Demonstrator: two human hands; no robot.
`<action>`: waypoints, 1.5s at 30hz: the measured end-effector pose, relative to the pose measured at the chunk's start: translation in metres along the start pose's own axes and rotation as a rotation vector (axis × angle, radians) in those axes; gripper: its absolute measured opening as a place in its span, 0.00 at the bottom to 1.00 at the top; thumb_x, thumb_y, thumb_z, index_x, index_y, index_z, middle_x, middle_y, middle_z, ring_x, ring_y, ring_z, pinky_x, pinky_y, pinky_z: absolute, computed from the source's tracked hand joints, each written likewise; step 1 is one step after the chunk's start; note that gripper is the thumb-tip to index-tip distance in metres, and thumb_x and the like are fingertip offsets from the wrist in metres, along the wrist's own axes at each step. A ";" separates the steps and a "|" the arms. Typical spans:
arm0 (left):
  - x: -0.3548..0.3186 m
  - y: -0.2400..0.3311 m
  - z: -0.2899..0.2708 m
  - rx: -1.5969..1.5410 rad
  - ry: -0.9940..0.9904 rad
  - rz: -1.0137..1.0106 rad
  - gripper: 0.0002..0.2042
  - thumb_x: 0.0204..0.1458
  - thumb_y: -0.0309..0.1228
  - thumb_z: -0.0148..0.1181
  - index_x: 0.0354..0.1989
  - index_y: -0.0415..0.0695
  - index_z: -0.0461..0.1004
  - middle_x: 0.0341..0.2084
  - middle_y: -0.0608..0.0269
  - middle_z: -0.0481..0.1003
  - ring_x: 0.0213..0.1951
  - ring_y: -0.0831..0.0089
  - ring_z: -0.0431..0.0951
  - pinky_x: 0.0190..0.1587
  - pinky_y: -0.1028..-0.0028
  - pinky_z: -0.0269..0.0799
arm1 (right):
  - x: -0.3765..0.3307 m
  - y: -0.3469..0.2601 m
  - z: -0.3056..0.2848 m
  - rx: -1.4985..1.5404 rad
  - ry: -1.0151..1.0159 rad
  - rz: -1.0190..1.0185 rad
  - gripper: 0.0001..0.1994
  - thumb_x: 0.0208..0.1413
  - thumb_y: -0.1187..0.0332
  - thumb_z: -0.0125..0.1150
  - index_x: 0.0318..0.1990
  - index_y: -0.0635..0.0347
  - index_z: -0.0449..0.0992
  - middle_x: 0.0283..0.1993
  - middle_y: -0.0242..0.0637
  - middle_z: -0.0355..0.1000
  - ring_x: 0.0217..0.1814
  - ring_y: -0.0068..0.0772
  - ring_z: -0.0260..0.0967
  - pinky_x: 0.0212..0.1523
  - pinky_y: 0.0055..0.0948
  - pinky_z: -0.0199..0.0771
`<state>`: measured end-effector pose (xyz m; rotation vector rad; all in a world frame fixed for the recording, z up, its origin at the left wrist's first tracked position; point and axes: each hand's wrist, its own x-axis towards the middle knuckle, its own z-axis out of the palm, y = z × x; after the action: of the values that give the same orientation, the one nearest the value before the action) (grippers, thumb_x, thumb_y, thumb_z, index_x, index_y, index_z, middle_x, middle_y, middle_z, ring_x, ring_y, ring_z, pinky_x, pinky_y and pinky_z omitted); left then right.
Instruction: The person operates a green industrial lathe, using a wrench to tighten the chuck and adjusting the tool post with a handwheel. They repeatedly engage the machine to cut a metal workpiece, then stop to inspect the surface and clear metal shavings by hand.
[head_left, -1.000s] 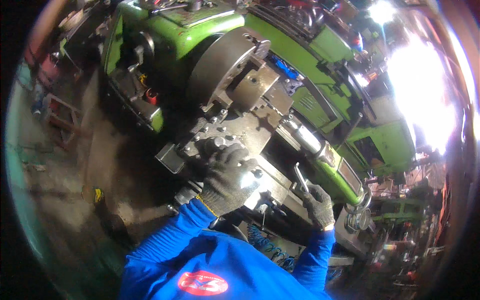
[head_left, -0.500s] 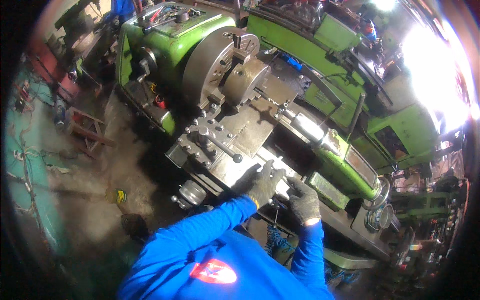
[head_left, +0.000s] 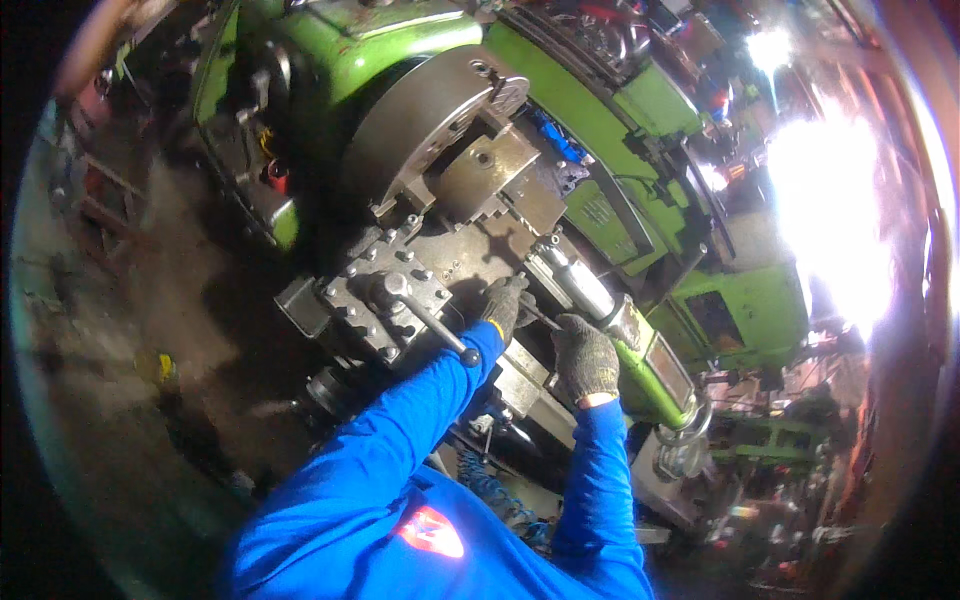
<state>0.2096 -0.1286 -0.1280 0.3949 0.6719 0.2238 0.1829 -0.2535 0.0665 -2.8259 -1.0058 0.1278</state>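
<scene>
Both hands wear dark grey knit gloves and are over the lathe's carriage, beside the tailstock quill (head_left: 588,288). A thin metal rod (head_left: 543,317) runs between them; its exact kind is too small to tell. My right hand (head_left: 586,362) is closed round its near end. My left hand (head_left: 503,305) is at the far end, fingers bent, their grip partly hidden. Just beyond is a drill chuck (head_left: 545,248), with a slim drill bit (head_left: 520,222) pointing at the metal workpiece (head_left: 482,170) in the large lathe chuck (head_left: 425,125).
A square tool post (head_left: 385,300) with several bolts and a ball-ended lever (head_left: 435,328) stands left of my left forearm. The green tailstock (head_left: 655,375) with its handwheel (head_left: 690,425) is at right. Behind stands another green machine (head_left: 740,315). A coiled blue hose (head_left: 490,485) hangs below the bed.
Both hands have moved up and away from me, from the near part of the carriage towards the drill chuck. The view has shifted, and the rod now shows between the hands.
</scene>
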 end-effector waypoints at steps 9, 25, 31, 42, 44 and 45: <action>0.057 -0.006 -0.001 -0.073 -0.001 0.055 0.07 0.59 0.35 0.62 0.32 0.49 0.73 0.18 0.64 0.73 0.17 0.69 0.73 0.19 0.68 0.70 | 0.037 -0.014 0.013 -0.054 0.014 0.028 0.12 0.64 0.59 0.58 0.45 0.53 0.83 0.45 0.47 0.81 0.49 0.56 0.79 0.50 0.48 0.78; 0.040 0.002 0.012 0.360 0.157 0.312 0.04 0.57 0.32 0.60 0.34 0.47 0.74 0.22 0.63 0.72 0.23 0.70 0.73 0.25 0.66 0.69 | 0.029 0.054 0.059 0.003 -0.026 0.021 0.11 0.63 0.59 0.58 0.48 0.49 0.82 0.44 0.51 0.80 0.50 0.57 0.77 0.50 0.50 0.76; 0.074 -0.033 -0.004 0.635 0.143 0.421 0.06 0.60 0.31 0.59 0.41 0.44 0.76 0.40 0.52 0.78 0.45 0.58 0.81 0.47 0.60 0.77 | 0.034 0.046 0.054 0.165 -0.019 0.174 0.13 0.65 0.56 0.58 0.48 0.49 0.82 0.46 0.48 0.81 0.51 0.56 0.77 0.51 0.51 0.76; 0.075 -0.003 0.013 -0.466 -0.111 -0.097 0.05 0.65 0.34 0.53 0.39 0.49 0.73 0.26 0.63 0.74 0.26 0.70 0.76 0.28 0.68 0.76 | 0.071 -0.005 0.027 -0.191 -0.201 0.137 0.13 0.63 0.59 0.55 0.48 0.52 0.82 0.45 0.50 0.81 0.51 0.57 0.78 0.51 0.51 0.76; 0.073 0.002 0.014 -0.556 -0.168 -0.179 0.07 0.68 0.37 0.52 0.42 0.50 0.73 0.28 0.64 0.75 0.29 0.72 0.76 0.31 0.70 0.77 | 0.080 -0.006 0.030 -0.239 -0.215 0.104 0.13 0.63 0.59 0.56 0.48 0.51 0.82 0.44 0.50 0.81 0.50 0.57 0.79 0.50 0.51 0.76; 0.066 0.008 0.018 -0.529 -0.154 -0.143 0.07 0.68 0.37 0.53 0.41 0.49 0.73 0.28 0.65 0.74 0.28 0.72 0.76 0.31 0.71 0.77 | 0.084 -0.006 0.030 -0.212 -0.202 0.089 0.14 0.63 0.58 0.55 0.48 0.51 0.82 0.45 0.51 0.81 0.50 0.57 0.79 0.51 0.51 0.76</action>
<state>0.2710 -0.1053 -0.1492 -0.1425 0.4633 0.2236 0.2403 -0.1924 0.0347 -3.1036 -0.9842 0.3423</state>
